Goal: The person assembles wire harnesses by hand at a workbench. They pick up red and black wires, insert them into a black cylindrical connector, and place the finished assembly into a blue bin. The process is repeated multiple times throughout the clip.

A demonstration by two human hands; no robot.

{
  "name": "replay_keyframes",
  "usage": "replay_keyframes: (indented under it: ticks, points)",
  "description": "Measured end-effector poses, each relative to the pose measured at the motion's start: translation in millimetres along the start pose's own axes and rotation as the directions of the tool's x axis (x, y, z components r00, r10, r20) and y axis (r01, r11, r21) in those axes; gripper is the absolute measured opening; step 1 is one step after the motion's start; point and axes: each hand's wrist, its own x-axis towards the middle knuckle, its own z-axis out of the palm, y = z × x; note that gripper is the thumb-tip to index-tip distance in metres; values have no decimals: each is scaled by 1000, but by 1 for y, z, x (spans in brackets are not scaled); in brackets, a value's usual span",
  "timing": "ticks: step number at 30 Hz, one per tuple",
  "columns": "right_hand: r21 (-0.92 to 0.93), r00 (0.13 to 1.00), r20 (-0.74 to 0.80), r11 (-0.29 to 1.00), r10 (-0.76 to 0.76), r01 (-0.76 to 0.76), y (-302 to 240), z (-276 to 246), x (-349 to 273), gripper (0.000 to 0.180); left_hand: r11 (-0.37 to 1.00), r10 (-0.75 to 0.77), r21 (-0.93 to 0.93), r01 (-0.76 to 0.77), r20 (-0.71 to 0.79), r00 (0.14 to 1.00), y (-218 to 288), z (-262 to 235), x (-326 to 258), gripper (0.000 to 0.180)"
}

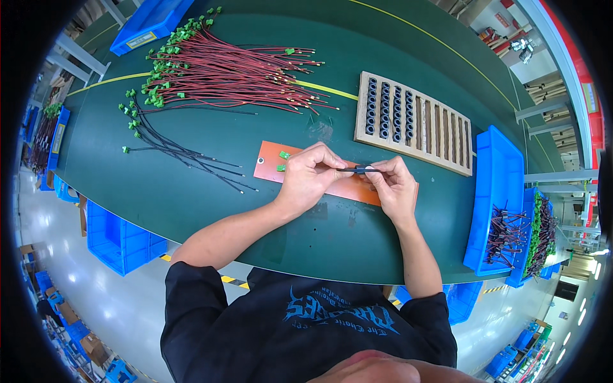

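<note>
My left hand (308, 177) pinches a black wire (347, 170) above an orange board (271, 163). Close by on the right, my right hand (396, 188) has its fingers closed around the same wire. A small black ring-like piece (361, 169) sits on the wire between my fingertips, partly covered by them. On the board's left part, beside my left hand, are two green connectors (284, 154). Up and to the right lies a wooden rack (447, 157) with slots, its left rows holding several black ring-shaped cores (385, 110).
Red and black wires (236, 73) with green connectors lie in a big bundle at the back left. Several black wires (172, 145) lie nearer. A blue bin (498, 159) at the right holds wire assemblies (506, 236). Another blue tray (150, 25) stands at the far left.
</note>
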Motion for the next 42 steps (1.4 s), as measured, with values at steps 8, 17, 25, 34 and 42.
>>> replay_keyframes:
  ticks: [8, 17, 25, 34, 42]
  points:
    - [-4, 1000, -11, 1000, 1, -1, -2, 1, 1, 12, 1000, -3, 5, 3, 63, 998, 6, 0, -5, 15]
    - [-54, 1000, 0, 999, -2, 2, -2, 0, 1, 14, 1000, -9, -22, 10, 28, 1000, 1, 2, -4, 18]
    - [11, 973, 178, 989, -145, 145, -2, -3, 3, 30, 981, -188, -45, 188, 2, 982, 11, -3, -2, 18]
    - [65, 983, 159, 995, -88, 79, -1, -3, 3, 25, 975, -195, -99, 198, 41, 980, 17, -2, 1, 21]
    - [87, 995, 102, 996, -22, 14, 3, -5, 2, 15, 994, -66, 94, 47, 208, 976, 10, -10, -1, 24]
